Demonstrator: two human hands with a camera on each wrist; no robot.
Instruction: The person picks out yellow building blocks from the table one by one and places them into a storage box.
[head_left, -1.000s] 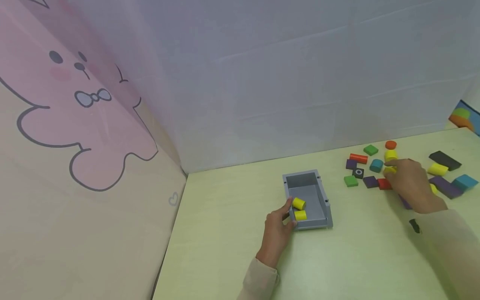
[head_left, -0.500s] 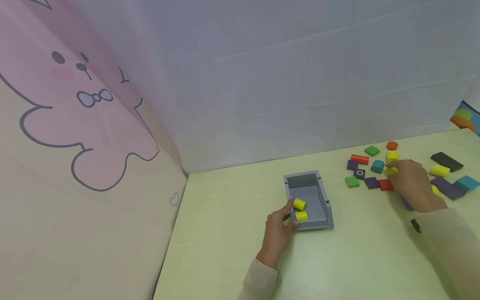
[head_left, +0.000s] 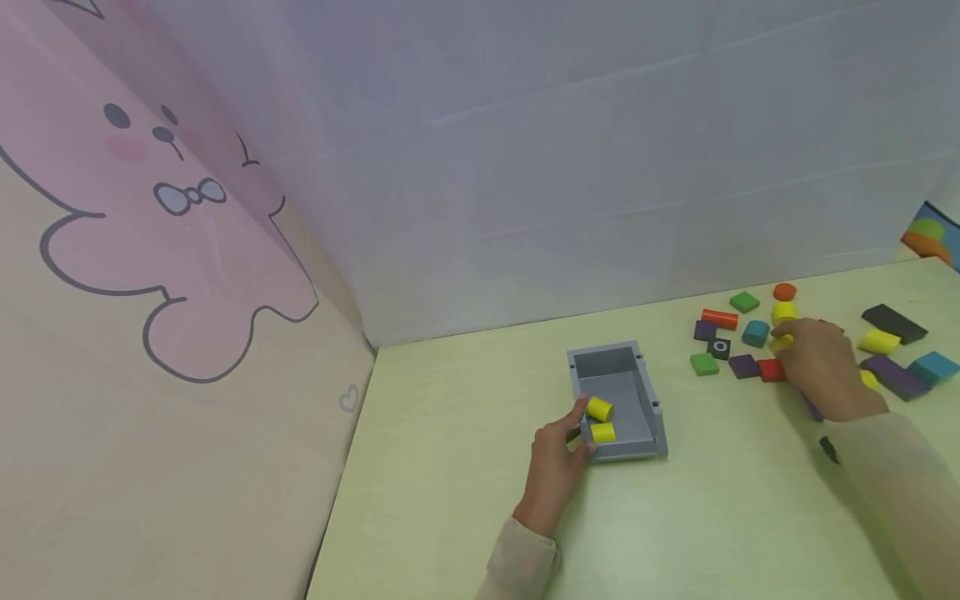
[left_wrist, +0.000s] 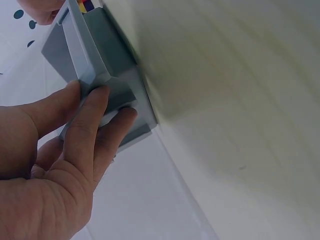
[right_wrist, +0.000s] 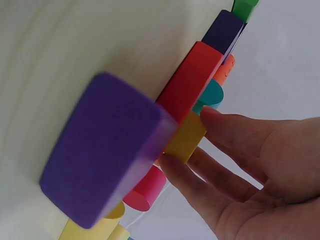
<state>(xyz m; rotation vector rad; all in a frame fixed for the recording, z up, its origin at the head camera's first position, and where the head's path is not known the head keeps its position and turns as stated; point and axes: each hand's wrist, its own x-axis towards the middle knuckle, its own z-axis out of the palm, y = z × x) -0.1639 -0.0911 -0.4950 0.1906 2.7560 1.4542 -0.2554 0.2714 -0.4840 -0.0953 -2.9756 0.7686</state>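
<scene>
My left hand grips the near left corner of an open grey box, seen in the head view. In the left wrist view, its fingers and thumb lie against the walls of the grey box. Two yellow cylinders, one behind the other, lie inside along the left wall. Over at the scattered blocks, my right hand pinches a yellow block between thumb and fingers, partly hidden in the head view. A red block and a large purple block are close to it.
Around the right hand lie several loose blocks, among them a teal cylinder, a green block, a red cylinder and a black block. A pale curtain hangs along the table's back edge.
</scene>
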